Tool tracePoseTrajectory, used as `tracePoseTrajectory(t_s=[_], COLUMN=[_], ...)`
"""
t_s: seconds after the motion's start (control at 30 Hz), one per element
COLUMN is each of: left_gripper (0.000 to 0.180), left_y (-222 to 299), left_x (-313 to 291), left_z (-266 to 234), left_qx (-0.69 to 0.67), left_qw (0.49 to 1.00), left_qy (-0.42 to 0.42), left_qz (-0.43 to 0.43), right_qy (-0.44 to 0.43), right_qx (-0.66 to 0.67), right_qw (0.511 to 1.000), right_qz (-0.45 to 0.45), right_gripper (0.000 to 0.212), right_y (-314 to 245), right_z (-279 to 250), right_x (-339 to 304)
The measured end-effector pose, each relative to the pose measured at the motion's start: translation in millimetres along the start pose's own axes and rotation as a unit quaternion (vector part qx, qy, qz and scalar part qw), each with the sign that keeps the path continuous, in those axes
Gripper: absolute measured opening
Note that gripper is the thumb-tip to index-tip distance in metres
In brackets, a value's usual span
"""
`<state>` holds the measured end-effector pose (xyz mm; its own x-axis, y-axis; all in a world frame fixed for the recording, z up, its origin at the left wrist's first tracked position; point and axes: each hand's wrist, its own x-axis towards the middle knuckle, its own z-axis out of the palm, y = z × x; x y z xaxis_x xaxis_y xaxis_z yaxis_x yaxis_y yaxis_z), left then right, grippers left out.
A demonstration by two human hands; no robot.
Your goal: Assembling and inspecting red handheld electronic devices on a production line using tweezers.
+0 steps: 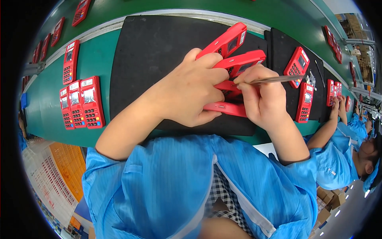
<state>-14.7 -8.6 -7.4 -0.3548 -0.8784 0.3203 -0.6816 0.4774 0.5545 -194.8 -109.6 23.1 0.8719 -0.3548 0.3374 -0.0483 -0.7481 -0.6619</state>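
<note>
Several red handheld payment terminals (pixel 227 42) are fanned out between the fingers of my left hand (pixel 197 87), which is closed around them over a black mat (pixel 147 51). Their far ends point up and to the right, and my fingers cover parts of their keypads. My right hand (pixel 266 97) is closed in a pinch on slim metal tweezers (pixel 278 79), whose back end sticks out to the right. The pinching fingertips are right beside the edges of the middle terminals. Whether the tweezers' tips touch a terminal is too small to tell.
Left on the green bench (pixel 45 103) lie a row of red terminals (pixel 91 101) and a single one (pixel 71 61). To the right are two more terminals (pixel 305 102), small pale parts (pixel 311 79) and a thin tool (pixel 320 73). A co-worker (pixel 336 155) handles terminals at far right.
</note>
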Motion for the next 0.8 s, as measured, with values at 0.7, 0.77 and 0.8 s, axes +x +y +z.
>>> tracePoseTrajectory(t_s=[0.7, 0.77, 0.8], left_gripper=[0.03, 0.03, 0.03], left_y=[-3.5, -3.7, -3.6], left_x=[-13.6, -13.2, -13.1], left_z=[-8.6, -8.6, -8.2], left_qx=[0.002, 0.001, 0.0], left_qw=[0.999, 0.999, 0.999], left_qy=[0.018, 0.02, 0.018], left_qz=[0.043, 0.044, 0.044], right_qy=[0.014, 0.009, 0.005], right_qx=[0.194, 0.194, 0.192], right_qw=[0.979, 0.979, 0.979], right_qz=[0.052, 0.059, 0.064], right_gripper=[0.019, 0.019, 0.019], right_y=[19.4, 18.7, 18.3], right_z=[3.7, 4.3, 4.3], right_x=[29.4, 29.2, 29.0])
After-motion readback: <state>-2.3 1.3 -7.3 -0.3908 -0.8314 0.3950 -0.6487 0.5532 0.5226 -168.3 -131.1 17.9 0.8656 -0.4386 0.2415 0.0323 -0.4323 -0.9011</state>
